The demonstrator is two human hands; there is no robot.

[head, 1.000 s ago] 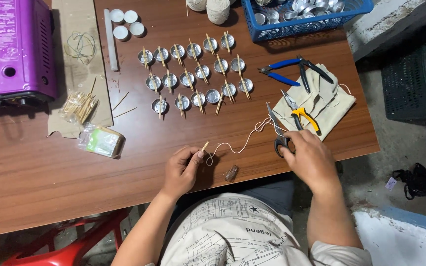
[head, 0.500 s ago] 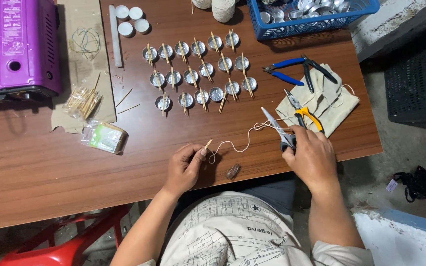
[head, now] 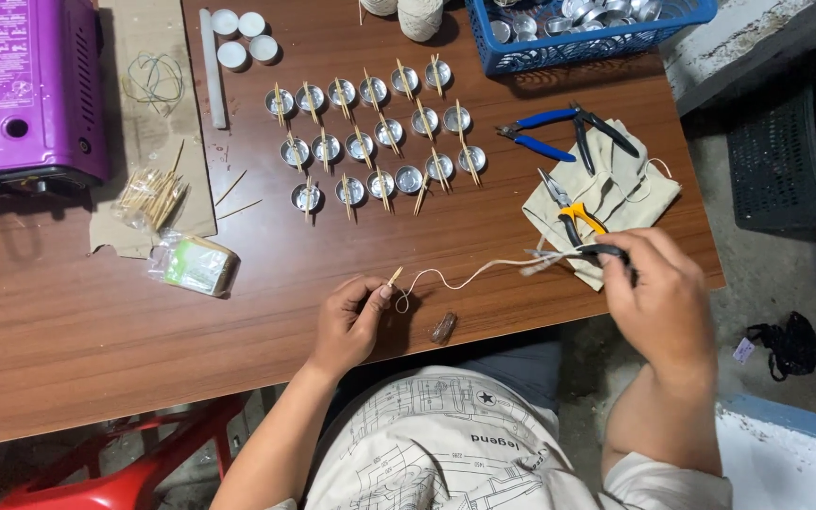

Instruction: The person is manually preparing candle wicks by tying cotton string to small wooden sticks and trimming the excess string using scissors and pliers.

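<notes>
My left hand [head: 349,319] pinches a short wooden stick [head: 394,277] with a white wick string [head: 469,277] tied to it, low over the near table edge. The string runs right to my right hand [head: 658,297], which grips black-handled scissors [head: 583,253] with the blades at the string's far end. A small brown lump [head: 443,327] lies on the wood between my hands. Farther back stand several small metal cups with sticks [head: 375,137] in rows.
Blue-handled pliers [head: 540,132] and yellow-handled pliers [head: 569,208] lie on a beige cloth [head: 625,194]. A blue basket [head: 597,42] of metal cups sits far right. A purple stove [head: 25,90], cardboard [head: 158,123], loose sticks [head: 148,194] and a plastic packet [head: 195,266] are left.
My right hand has swung the scissors from upright to level, blades now pointing left at the string. The string is pulled straighter. My left hand stays put.
</notes>
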